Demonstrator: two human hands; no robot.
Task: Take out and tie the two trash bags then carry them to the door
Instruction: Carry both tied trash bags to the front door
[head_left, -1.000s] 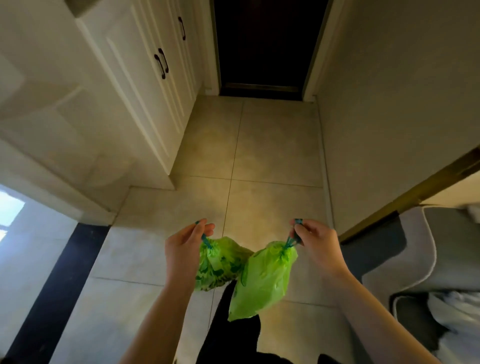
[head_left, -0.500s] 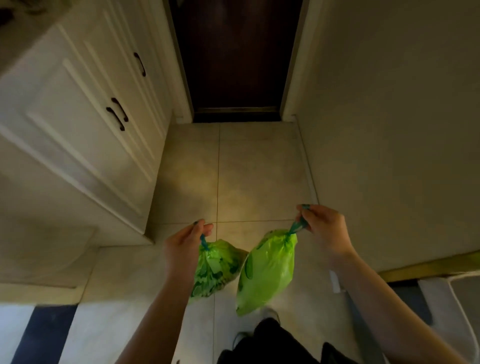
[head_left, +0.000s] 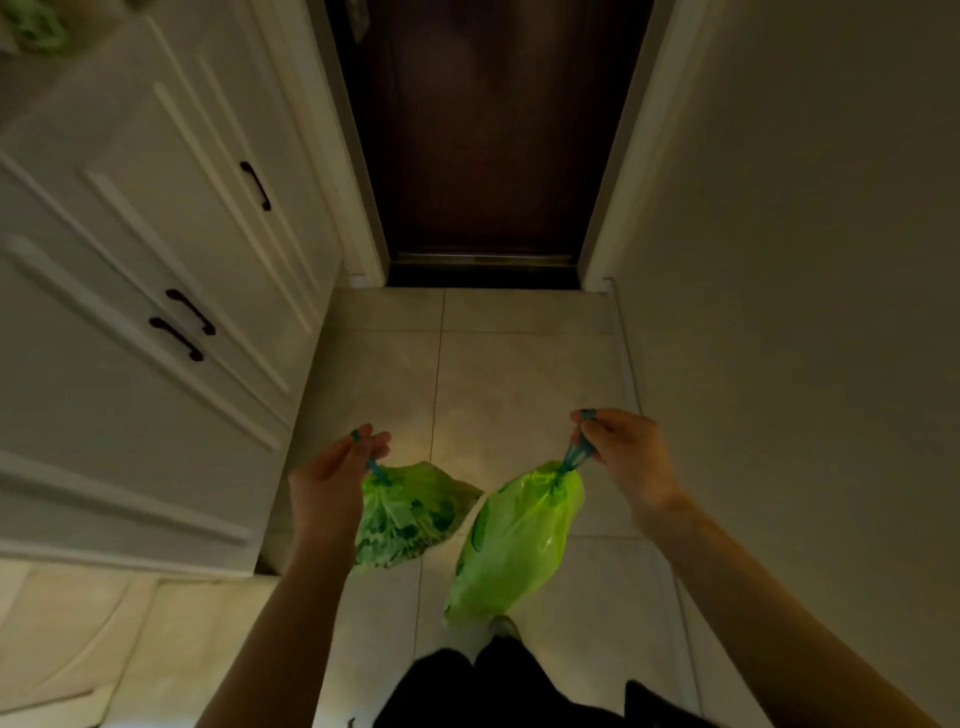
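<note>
Two tied green trash bags hang above the tiled floor in front of me. My left hand pinches the blue drawstring of the left bag, a crumpled bag with dark contents showing through. My right hand grips the blue drawstring of the right bag, which hangs longer and smoother. The two bags almost touch. A dark brown door stands shut straight ahead at the end of the short hallway.
White cabinets with dark handles line the left side. A plain wall runs along the right. Beige floor tiles lie between me and the door. My dark trousers and a shoe show at the bottom.
The door and cabinets have come closer and larger as I walked forward. Both hands keep the same hold on the bags, which swing slightly apart.
</note>
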